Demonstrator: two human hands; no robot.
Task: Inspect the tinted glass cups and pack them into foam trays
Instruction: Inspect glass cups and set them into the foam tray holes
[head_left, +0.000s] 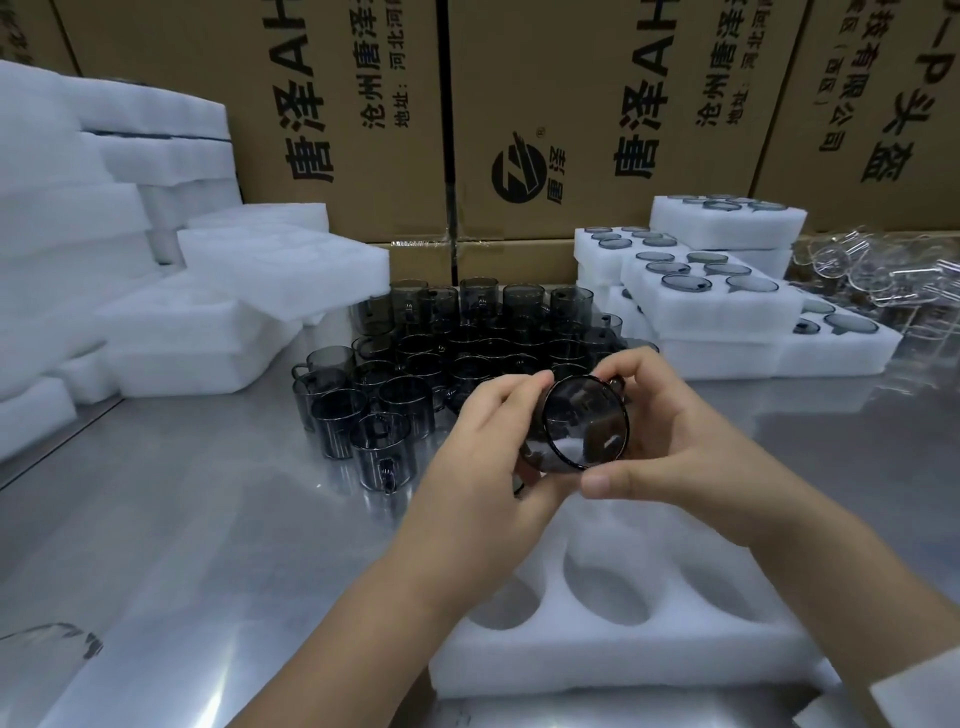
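I hold one smoky tinted glass cup (582, 423) on its side at mid-frame, its mouth turned toward me. My left hand (483, 441) grips its left rim and underside. My right hand (670, 431) curls over the top and right side, thumb under the rim. Directly below lies a white foam tray (613, 660) with round pockets that hold nothing where they show. Behind the hands, several tinted cups (415, 364) stand clustered on the metal table.
Stacks of bare foam trays (171, 291) fill the left side. Foam trays packed with tinted cups (722, 291) are stacked at the right. A pile of clear glass pieces (872, 275) lies far right. Cardboard boxes (571, 104) wall off the back.
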